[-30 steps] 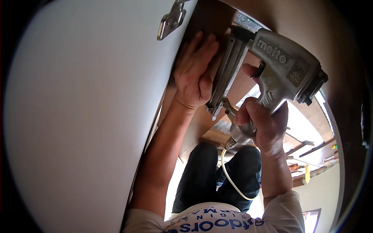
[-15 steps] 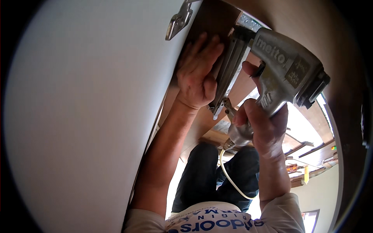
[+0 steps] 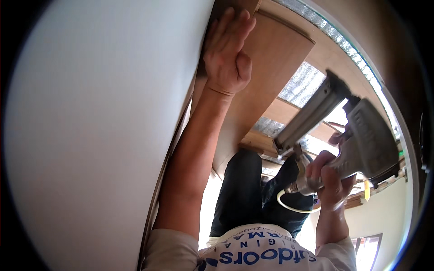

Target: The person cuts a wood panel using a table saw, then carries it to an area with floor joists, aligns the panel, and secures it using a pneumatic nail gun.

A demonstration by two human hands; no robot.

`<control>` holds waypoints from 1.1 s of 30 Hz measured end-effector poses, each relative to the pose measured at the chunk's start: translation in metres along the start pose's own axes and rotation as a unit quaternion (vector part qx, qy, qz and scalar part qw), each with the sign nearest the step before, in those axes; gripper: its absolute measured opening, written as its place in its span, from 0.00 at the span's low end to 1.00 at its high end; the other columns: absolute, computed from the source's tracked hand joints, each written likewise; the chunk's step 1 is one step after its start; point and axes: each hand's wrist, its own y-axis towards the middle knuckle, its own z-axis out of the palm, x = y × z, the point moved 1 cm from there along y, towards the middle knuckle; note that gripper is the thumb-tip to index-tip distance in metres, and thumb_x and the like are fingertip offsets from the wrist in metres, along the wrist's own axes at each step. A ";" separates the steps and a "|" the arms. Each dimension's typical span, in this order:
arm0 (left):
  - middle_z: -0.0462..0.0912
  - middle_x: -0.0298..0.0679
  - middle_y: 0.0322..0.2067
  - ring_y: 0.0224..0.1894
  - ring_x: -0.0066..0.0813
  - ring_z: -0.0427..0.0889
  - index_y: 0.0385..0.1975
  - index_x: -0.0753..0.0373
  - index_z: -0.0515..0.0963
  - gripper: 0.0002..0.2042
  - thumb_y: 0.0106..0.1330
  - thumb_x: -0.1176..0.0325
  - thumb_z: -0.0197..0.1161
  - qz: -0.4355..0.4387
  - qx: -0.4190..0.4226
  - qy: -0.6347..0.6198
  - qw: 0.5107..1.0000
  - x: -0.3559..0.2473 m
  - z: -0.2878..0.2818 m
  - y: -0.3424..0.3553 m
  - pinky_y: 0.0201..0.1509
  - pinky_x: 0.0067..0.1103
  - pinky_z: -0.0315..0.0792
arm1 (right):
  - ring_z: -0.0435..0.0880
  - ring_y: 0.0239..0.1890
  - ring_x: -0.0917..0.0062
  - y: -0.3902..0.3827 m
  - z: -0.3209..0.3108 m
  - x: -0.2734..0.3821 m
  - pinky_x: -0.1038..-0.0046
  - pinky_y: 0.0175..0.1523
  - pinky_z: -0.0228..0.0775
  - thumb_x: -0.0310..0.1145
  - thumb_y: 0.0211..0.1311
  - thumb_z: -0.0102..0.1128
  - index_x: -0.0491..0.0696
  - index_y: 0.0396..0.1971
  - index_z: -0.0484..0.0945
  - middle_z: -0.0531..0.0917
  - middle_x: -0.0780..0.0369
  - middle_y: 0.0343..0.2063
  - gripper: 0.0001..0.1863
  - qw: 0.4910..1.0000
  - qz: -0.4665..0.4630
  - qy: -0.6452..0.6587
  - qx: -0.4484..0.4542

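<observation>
My left hand (image 3: 228, 56) lies stretched out and nearly flat against a dark brown wood strip (image 3: 223, 5), close beside the large white panel (image 3: 99, 135). Its fingers point up and hold nothing. Lower at the right, my right hand (image 3: 332, 180) wraps round the handle of a grey metal pneumatic nail gun (image 3: 368, 140). The tool is tilted, its long magazine (image 3: 312, 113) slanting down to the left, apart from the wood. From the handle's end curls a pale air hose (image 3: 289, 207). Motion blurs the nail gun somewhat.
A brown wooden board (image 3: 264, 67) stretches beside my left forearm. Beyond it are wooden beams (image 3: 280, 110) and silvery corrugated sheeting (image 3: 303, 81). A pale curved frame edge (image 3: 409, 180) runs down the right side. My dark trousers (image 3: 237, 194) show below, with a window (image 3: 368, 250) at lower right.
My right hand has swung the nail gun down and to the right, away from my left hand and the wood. My left hand has slid slightly upward. The metal fitting at the top has left view.
</observation>
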 end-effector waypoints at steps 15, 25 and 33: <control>0.73 0.54 0.66 0.71 0.60 0.68 0.65 0.66 0.73 0.26 0.65 0.74 0.48 0.037 0.050 0.111 0.992 -0.016 0.001 0.007 0.74 0.45 0.61 | 0.82 0.24 0.78 -0.038 -0.036 -0.071 0.75 0.34 0.76 0.32 0.71 0.60 0.41 0.44 0.70 0.80 0.62 0.21 0.12 0.971 0.166 -0.160 -0.063; 0.55 0.52 0.76 0.77 0.57 0.54 0.73 0.51 0.65 0.32 0.69 0.50 0.58 -0.119 0.107 0.255 0.953 -0.052 0.023 -0.043 0.76 0.54 0.49 | 0.86 0.45 0.71 0.032 0.027 0.035 0.69 0.44 0.86 0.35 0.65 0.55 0.37 0.61 0.71 0.82 0.54 0.51 0.27 0.996 0.039 0.045 -0.068; 0.66 0.41 0.73 0.73 0.44 0.65 0.69 0.42 0.70 0.27 0.69 0.55 0.61 -0.107 0.061 0.305 0.944 -0.042 0.029 -0.048 0.73 0.45 0.59 | 0.75 0.28 0.81 0.101 0.063 0.043 0.73 0.37 0.80 0.33 0.68 0.49 0.36 0.69 0.64 0.74 0.47 0.66 0.31 0.995 0.053 0.047 0.067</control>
